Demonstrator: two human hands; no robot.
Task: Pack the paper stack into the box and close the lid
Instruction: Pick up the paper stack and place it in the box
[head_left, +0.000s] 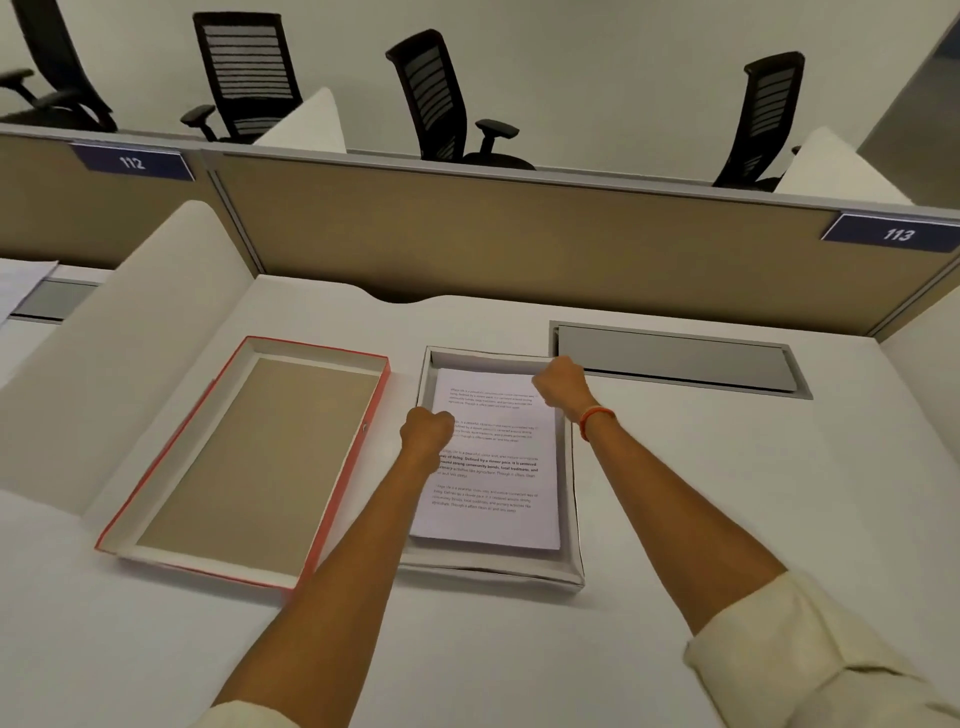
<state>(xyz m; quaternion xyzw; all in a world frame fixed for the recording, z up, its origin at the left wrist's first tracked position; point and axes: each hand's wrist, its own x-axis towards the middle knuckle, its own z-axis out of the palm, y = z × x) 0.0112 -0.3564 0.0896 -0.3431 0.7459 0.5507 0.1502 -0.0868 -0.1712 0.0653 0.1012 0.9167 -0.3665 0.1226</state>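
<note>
White desk (675, 519): paper stack (493, 467) in box (498, 569), long axis pointing away.

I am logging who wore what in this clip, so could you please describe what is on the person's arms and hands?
Both forearms are bare, with cream sleeves rolled up near the elbows. The right sleeve bunches in thick folds; only a sliver of the left sleeve shows. A thin orange-red band circles the right wrist. Both hands, left hand and right hand, are gloveless.
</note>
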